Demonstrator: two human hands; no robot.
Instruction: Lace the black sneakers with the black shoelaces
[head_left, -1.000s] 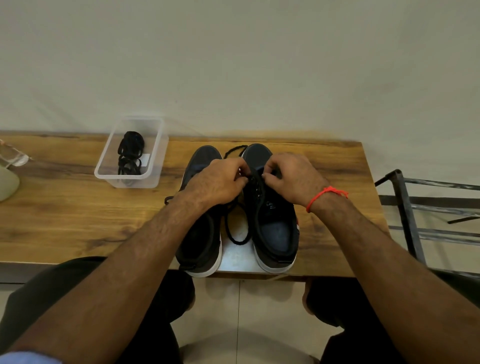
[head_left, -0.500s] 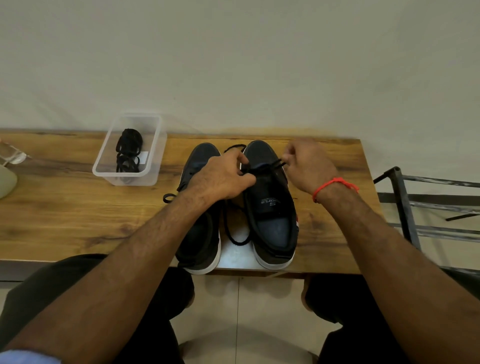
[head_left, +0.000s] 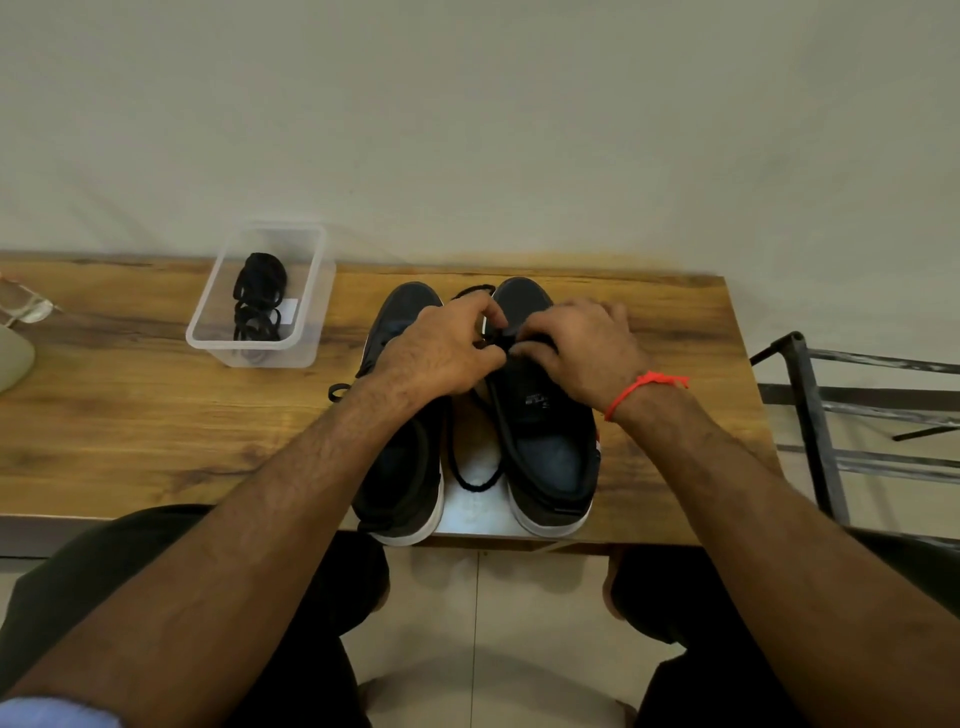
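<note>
With the right sneaker (head_left: 545, 415) set at the bench's (head_left: 130, 426) near edge, the shoelace (head_left: 475, 467) is pinched at the upper eyelets by the left hand (head_left: 441, 353) and right hand (head_left: 582, 348); slack should be drawn evenly.

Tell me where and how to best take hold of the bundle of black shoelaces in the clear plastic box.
Pinch the bundle of black shoelaces at its upper coil and come straight down from above: the clear plastic box is open on top, and its walls block the sides.
</note>
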